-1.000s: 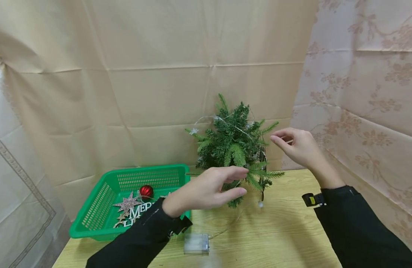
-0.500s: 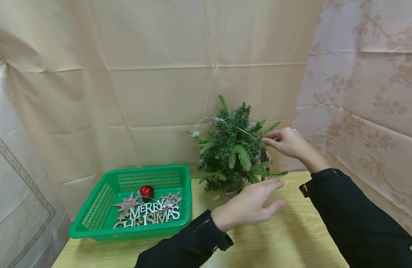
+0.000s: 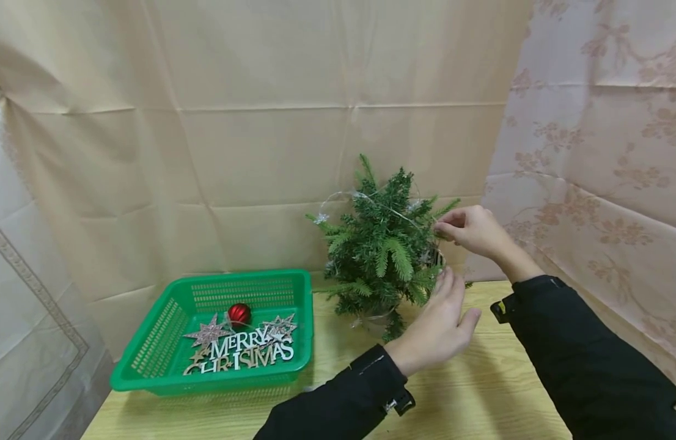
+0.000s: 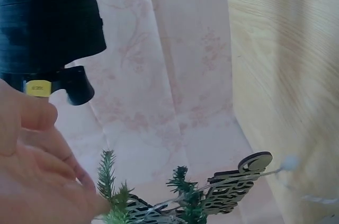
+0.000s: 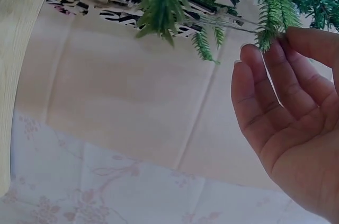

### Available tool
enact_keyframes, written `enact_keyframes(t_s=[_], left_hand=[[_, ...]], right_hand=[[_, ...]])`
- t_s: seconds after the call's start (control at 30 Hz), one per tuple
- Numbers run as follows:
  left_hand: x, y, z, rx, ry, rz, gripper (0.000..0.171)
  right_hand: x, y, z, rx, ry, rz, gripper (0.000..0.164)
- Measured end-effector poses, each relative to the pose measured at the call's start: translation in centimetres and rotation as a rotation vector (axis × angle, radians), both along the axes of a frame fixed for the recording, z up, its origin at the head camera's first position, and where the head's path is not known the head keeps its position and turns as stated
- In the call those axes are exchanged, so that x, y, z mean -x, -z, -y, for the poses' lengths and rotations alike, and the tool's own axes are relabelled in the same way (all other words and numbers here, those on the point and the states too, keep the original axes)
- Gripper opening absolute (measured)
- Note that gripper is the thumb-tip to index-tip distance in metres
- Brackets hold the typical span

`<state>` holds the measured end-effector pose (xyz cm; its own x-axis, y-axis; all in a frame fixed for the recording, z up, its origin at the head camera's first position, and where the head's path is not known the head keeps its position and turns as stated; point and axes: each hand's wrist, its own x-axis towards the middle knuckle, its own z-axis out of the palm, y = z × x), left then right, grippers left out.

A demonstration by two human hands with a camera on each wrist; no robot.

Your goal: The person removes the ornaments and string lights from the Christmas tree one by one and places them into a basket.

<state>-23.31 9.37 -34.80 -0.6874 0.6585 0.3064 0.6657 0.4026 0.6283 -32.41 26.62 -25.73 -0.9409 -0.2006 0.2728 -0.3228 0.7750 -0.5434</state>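
On our pale wood-grain table (image 3: 483, 354), right of the green plastic basket (image 3: 233, 383), stands a bushy green artificial tree (image 3: 379, 241). Our left hand (image 3: 437, 321), fingers extended, has just reached its branches, probably helping our right hand (image 3: 475, 231), which seems to pinch thin clear wire (image 3: 390, 210).

Soft, warm light evenly fills the head view's beige backdrop cloth (image 3: 250, 159), its folds shaded at upper left, as shadows fall across the wood-grain tabletop (image 3: 508, 391) and below the green basket (image 3: 217, 385). Dimmer and cooler, the left wrist view renders the left hand (image 4: 42, 176) soft-edged and a string-light bulb (image 4: 290, 162) a pale blur. Flat, hazy light mutes the right wrist view's floral cloth (image 5: 122, 181).
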Motion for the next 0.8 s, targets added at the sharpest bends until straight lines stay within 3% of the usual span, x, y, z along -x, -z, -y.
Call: enact_keyframes(t_s=[0.47,0.67,0.8], left_hand=[[0.6,-1.3,-3.0,0.201,-0.314,-0.173,0.063],[2.2,-1.6,-4.6,0.246,-0.565,-0.298,0.062],[3.4,-1.4,-5.0,0.199,-0.668,-0.275,0.06]], right_hand=[[-0.5,-1.5,0.2,0.181,0.028,0.091,0.036],[-0.5,-1.6,-0.1,0.22,0.022,0.072,0.031],[-0.4,-1.5,-0.5,0.284,-0.002,0.086,0.035]])
